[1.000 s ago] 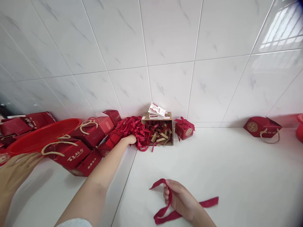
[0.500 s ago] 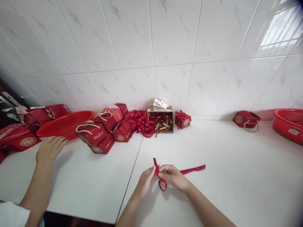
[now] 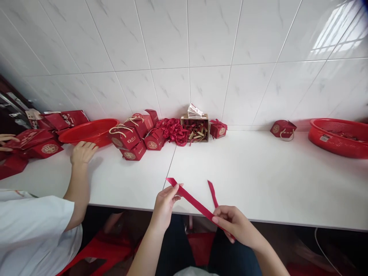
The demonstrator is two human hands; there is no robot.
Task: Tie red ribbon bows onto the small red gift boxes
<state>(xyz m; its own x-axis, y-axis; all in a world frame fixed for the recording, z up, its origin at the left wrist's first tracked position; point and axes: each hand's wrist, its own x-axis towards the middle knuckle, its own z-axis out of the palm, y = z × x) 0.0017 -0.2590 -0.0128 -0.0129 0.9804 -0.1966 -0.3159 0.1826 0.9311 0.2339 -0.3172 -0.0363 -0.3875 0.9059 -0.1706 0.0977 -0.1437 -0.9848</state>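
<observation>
A flat red ribbon (image 3: 196,203) stretches slantwise between my two hands, over the front edge of the white table. My left hand (image 3: 166,203) pinches it near one slanted end, thumb on top. Lower and to the right, my right hand (image 3: 234,222) is closed on the ribbon between thumb and fingers. A free tail of the ribbon stands up behind the right hand, and a short bit shows below its fingers.
Red gift boxes (image 3: 133,150) with rope handles are stacked left of a ribbon pile (image 3: 175,132) and a small carton (image 3: 207,128) of scraps. Red baskets (image 3: 339,143) (image 3: 89,130) flank them. At left, a co-worker's hand (image 3: 83,152) rests by one basket.
The looped ribbon is now pulled out straight between my hands, which have moved apart. My view has tilted down, showing my legs and the table's front edge.
</observation>
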